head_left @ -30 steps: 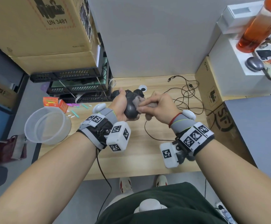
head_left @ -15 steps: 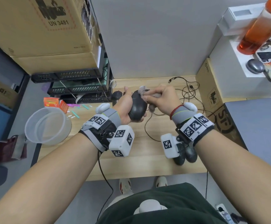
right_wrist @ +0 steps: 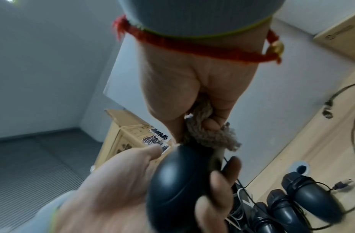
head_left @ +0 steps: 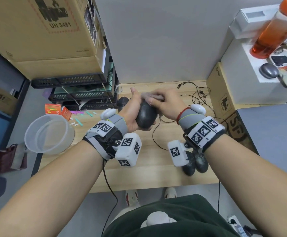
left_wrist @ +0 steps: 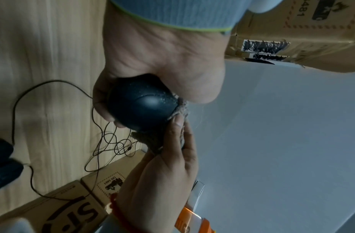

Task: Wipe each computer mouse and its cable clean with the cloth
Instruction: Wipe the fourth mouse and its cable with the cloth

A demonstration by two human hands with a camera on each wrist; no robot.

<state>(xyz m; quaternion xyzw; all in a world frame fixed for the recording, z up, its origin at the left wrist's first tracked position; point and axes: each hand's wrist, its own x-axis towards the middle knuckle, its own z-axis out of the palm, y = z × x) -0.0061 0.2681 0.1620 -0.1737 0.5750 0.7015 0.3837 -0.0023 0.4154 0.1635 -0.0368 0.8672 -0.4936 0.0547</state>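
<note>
- Wiping the front end of the black mouse (head_left: 146,115) looks like the step in hand: it's held up off the wooden surface (head_left: 146,170), roughly between the two hands.
- The left hand (head_left: 132,112) has its grip wrapped around the mouse body, thumb pointing up along one side, fingers curled under.
- The right hand (head_left: 166,104) has its grip clenched around the bunched grey cloth (right_wrist: 207,135), pressing it against the nose of the mouse.
- To do this bit well, I'd say roll the mouse in the left hand so the cloth reaches the sides and underside, not just the top. In the left wrist view there are pale specks on the shell (left_wrist: 142,102), so that part probably needs another pass.
- Its cable (head_left: 156,139) hangs down to the surface in a loop. I'd pinch it through the cloth and pull along its length.
- Two more dark mice (head_left: 196,162) sit near the front edge, looking dusty, and others (right_wrist: 304,198) with wrapped cords lie by the back. Can't tell which of them are already clean.
</note>
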